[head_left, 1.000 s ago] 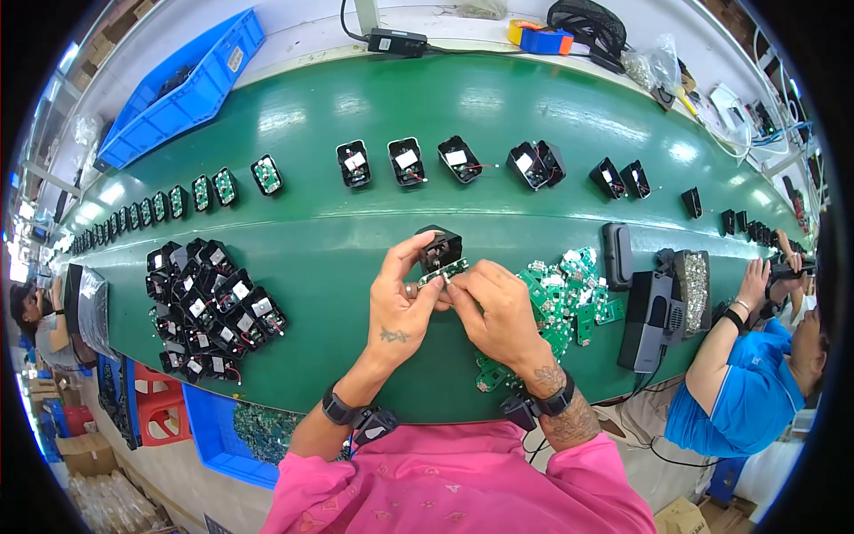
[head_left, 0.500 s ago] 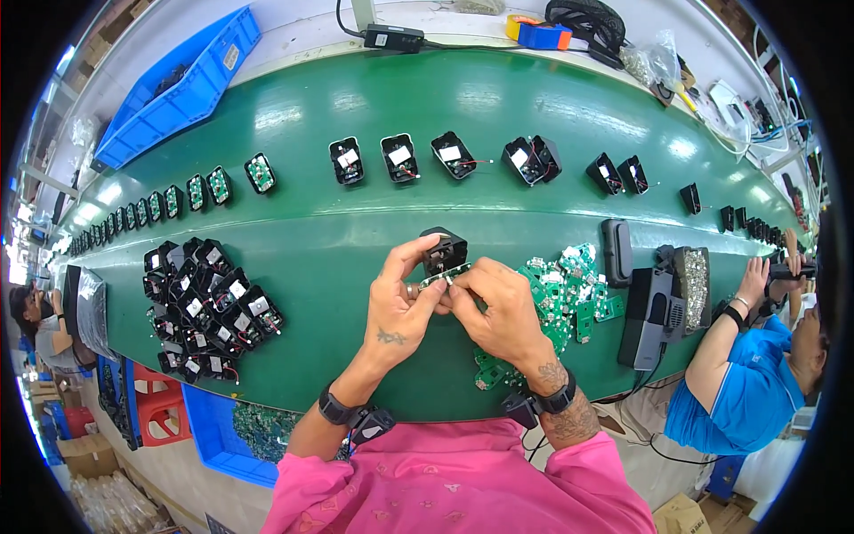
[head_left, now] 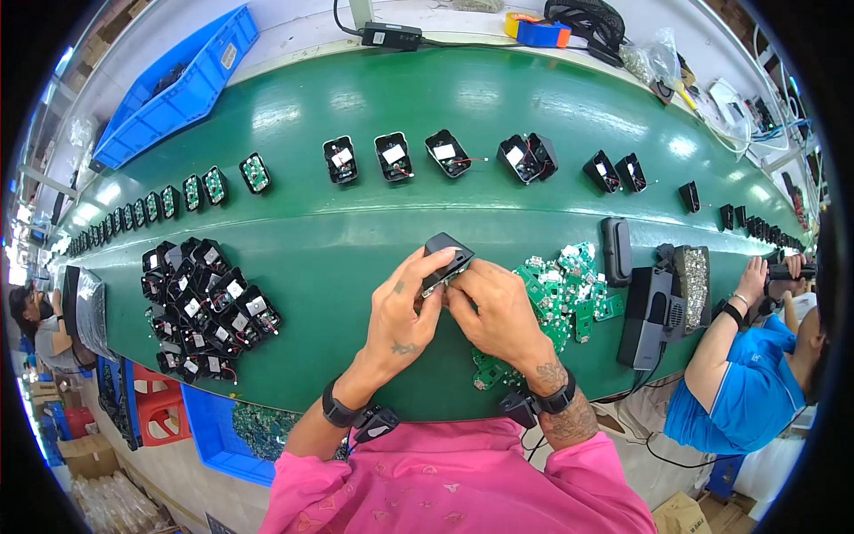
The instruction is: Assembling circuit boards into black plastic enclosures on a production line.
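My left hand [head_left: 402,311] is closed around a small black plastic housing [head_left: 447,252], tilted with its smooth outer side up. At the housing's lower rim, by my left thumb, a thin edge of a green circuit board [head_left: 433,288] shows. My right hand [head_left: 495,307] is closed, its thumb and fingertips pressed together against the right side of that rim. What lies between the right fingertips is hidden. Just right of my right hand spreads a heap of green circuit boards [head_left: 583,322]. A pile of black housings [head_left: 189,307] with wires and white labels lies to the left.
Across the green table [head_left: 356,222] runs a row of open housings [head_left: 393,157]; those at left hold green boards [head_left: 254,173]. A blue crate [head_left: 178,98] stands far left. A grey-black device [head_left: 645,319] sits at right, near a co-worker in a blue shirt [head_left: 738,383].
The housing has turned so its outer side faces up, and the board, plainly visible before, is now mostly hidden. Both hands stay close together at the same place.
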Available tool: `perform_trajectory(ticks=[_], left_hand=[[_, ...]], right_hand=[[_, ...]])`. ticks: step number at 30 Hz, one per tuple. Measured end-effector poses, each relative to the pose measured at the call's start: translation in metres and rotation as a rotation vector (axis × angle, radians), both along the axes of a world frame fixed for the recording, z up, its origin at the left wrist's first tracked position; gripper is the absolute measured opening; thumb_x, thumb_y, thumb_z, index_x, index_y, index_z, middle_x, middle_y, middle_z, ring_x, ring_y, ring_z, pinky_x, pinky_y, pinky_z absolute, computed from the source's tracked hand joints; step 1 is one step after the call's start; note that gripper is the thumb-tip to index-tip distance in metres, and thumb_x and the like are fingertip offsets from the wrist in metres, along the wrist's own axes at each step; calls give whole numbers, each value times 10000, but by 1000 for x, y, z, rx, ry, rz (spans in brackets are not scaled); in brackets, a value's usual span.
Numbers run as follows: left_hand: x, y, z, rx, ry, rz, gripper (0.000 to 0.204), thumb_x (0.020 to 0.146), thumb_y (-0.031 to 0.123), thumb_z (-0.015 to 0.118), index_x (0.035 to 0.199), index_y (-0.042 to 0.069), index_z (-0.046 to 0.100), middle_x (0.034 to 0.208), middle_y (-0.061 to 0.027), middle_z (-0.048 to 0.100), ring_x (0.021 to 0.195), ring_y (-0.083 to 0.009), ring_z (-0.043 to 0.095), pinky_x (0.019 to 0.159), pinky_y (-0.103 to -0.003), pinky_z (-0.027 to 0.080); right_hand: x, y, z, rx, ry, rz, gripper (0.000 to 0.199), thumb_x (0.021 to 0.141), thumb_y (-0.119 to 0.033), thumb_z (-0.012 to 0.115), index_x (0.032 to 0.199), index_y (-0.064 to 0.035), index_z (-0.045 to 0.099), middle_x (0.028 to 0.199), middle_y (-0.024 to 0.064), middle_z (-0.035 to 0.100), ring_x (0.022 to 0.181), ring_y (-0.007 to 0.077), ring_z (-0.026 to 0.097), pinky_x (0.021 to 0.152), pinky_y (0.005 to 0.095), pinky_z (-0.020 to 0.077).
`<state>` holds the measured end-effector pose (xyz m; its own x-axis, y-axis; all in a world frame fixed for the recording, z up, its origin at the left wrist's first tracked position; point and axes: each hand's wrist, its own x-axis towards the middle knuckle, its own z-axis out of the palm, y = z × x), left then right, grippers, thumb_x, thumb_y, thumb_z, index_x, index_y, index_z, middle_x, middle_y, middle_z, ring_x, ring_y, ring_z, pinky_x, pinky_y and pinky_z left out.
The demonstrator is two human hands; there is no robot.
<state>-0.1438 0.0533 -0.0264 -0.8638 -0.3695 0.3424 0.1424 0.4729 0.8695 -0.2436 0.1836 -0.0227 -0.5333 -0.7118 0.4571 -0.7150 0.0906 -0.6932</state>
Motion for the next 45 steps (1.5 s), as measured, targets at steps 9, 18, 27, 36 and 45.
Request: perform_trajectory(ticks=[9, 18, 27, 36, 45], left_hand=[[0, 7, -5, 185, -65, 80, 471, 878, -108, 592, 1324, 17, 503, 1271, -192, 580, 899, -200, 705, 710, -268, 624], [-5, 1, 4, 831, -21, -135, 714, 803, -114, 679, 1420, 36, 352, 1352, -198, 494, 971, -266, 696, 760, -331, 631], [-5, -6, 11, 754, -131, -120, 721, 795, -148, 602, 1439, 35, 334, 1395, -208, 452, 959, -248, 712, 772, -259, 612], [-3, 6, -7, 541, 9, 43, 559, 802, -125, 664, 1320, 37, 530, 1213, -123, 630, 715, -81, 655, 548, -202, 499], [-6, 7, -7, 259, 46, 151, 466, 858, -119, 549, 1285, 60, 602, 1136, -80, 686, 637, -26, 582, 533, -216, 470]], right_hand=[[6, -3, -5, 40, -62, -19, 72, 840, -57, 656, 831, 7, 624, 753, 138, 589, 658, 306, 604, 585, 395, 477], [-2, 5, 11, 17, -685, -161, 188, 926, -114, 680, 968, 66, 642, 738, 121, 696, 571, 126, 642, 562, 252, 528], [-3, 10, 13, -173, -962, 72, 144, 927, -96, 683, 978, 38, 677, 745, -12, 638, 658, 34, 568, 537, 185, 421], [-4, 12, 13, -29, -1078, 51, 332, 964, -246, 673, 726, -15, 643, 550, -38, 521, 474, 22, 423, 417, 223, 300], [1, 7, 13, 36, -505, 4, 262, 944, -182, 654, 778, 19, 632, 589, 69, 531, 514, 132, 455, 490, 311, 358]])
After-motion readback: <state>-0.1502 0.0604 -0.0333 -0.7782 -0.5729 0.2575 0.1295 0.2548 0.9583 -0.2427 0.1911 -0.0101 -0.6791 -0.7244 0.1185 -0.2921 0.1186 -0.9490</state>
